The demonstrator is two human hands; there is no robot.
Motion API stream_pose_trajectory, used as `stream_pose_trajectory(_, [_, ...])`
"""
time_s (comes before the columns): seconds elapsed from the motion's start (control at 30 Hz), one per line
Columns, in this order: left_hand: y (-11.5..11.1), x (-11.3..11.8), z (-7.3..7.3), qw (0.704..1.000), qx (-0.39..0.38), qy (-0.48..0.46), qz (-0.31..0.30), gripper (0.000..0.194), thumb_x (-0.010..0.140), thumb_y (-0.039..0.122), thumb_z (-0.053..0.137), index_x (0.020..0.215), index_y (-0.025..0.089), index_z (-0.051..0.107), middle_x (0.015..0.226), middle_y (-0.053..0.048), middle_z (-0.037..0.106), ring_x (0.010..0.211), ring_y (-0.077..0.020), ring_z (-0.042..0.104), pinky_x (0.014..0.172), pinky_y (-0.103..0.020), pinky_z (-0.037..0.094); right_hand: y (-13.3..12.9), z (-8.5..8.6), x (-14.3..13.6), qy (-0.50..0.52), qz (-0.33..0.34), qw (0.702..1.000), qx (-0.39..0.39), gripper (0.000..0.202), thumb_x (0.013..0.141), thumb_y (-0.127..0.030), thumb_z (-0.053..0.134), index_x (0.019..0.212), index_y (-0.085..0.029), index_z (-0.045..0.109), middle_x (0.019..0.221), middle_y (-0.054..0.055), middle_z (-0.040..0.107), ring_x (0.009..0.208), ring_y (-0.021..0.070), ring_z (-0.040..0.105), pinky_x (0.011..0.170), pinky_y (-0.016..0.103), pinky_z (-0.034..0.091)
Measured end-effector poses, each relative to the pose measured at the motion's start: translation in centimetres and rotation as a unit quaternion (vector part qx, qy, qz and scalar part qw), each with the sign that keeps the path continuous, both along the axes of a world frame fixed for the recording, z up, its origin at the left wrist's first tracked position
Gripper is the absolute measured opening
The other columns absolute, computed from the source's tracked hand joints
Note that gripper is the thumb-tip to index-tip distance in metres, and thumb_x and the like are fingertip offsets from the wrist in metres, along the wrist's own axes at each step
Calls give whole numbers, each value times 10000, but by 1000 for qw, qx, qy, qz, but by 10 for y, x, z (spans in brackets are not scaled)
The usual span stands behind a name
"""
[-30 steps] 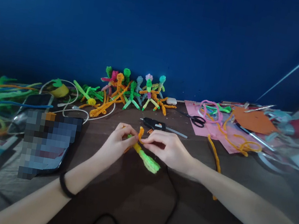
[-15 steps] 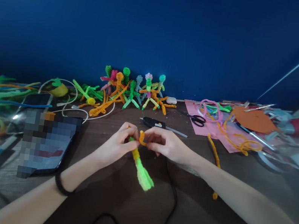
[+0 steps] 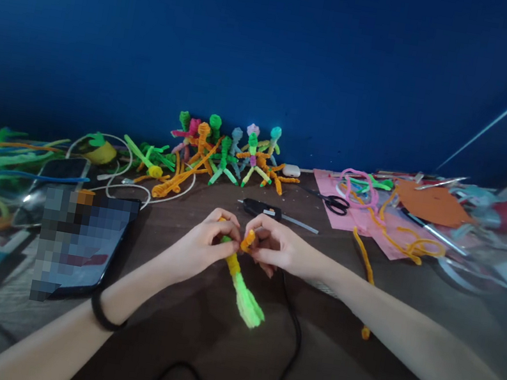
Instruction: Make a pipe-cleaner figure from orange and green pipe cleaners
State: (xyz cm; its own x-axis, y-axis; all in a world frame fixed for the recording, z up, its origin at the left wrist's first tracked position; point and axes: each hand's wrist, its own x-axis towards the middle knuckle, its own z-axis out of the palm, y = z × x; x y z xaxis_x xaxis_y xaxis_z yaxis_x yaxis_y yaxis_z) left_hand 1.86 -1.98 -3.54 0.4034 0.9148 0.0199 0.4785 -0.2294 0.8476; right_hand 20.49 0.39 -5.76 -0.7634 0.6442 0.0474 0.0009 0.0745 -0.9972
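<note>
Between the fingers of my left hand (image 3: 213, 240) is a bundle of green pipe cleaners (image 3: 248, 303), wound with yellow near its middle. Its light green ends fan out toward the lower right. My right hand (image 3: 276, 246) pinches a short, bent end of an orange pipe cleaner (image 3: 249, 240), close beside the bundle. Whether that orange end joins the yellow winding is hidden by my fingers. Just beyond my hands lies a black glue gun (image 3: 262, 210) with a clear glue stick in its back.
Several pipe-cleaner figures (image 3: 223, 159) stand along the wall. A phone (image 3: 86, 259) lies at the left. Scissors (image 3: 336, 204) rest on pink sheets (image 3: 327, 183) at the right, near an orange sheet (image 3: 431, 203). A black cable (image 3: 293, 346) crosses the table in front.
The orange end in my right hand has turned and shifted slightly right and down. The green bundle has moved a little to the lower right.
</note>
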Motion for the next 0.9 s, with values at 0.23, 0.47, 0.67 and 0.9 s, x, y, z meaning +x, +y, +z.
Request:
stream_pose_trajectory(0.23, [-1,2,0,1000,2,4,-23,117,742,208,494,677,164,581,958,-30,455,856,-146,497,769,-270,420,-3,3,-2,-30,-28,999,25,272,662,9,393,842,-193,417,691,-68,481,402,26,485,389,147,387])
stream_pose_trajectory(0.47, [-2,1,2,999,-3,8,-42,130,748,223,505,693,168,610,1014,-35,461,888,-155,506,818,-287,409,-3,3,-1,-50,-44,995,77,202,680,-33,421,818,-178,448,726,-41,508,471,35,464,442,164,413])
stream_pose_trajectory(0.67, [-1,-1,1,999,6,21,-32,114,734,225,515,672,168,592,995,-36,471,890,-160,511,810,-283,410,-4,4,0,-96,-39,980,171,151,736,-107,494,870,-172,472,725,-19,535,626,80,505,589,212,414])
stream_pose_trajectory(0.9, [-1,0,-1,1000,18,-12,0,76,724,206,503,761,180,565,995,-36,466,822,-149,498,735,-291,429,-1,4,0,-59,-58,986,145,111,742,-120,507,832,-167,461,766,-5,544,686,90,530,653,233,420])
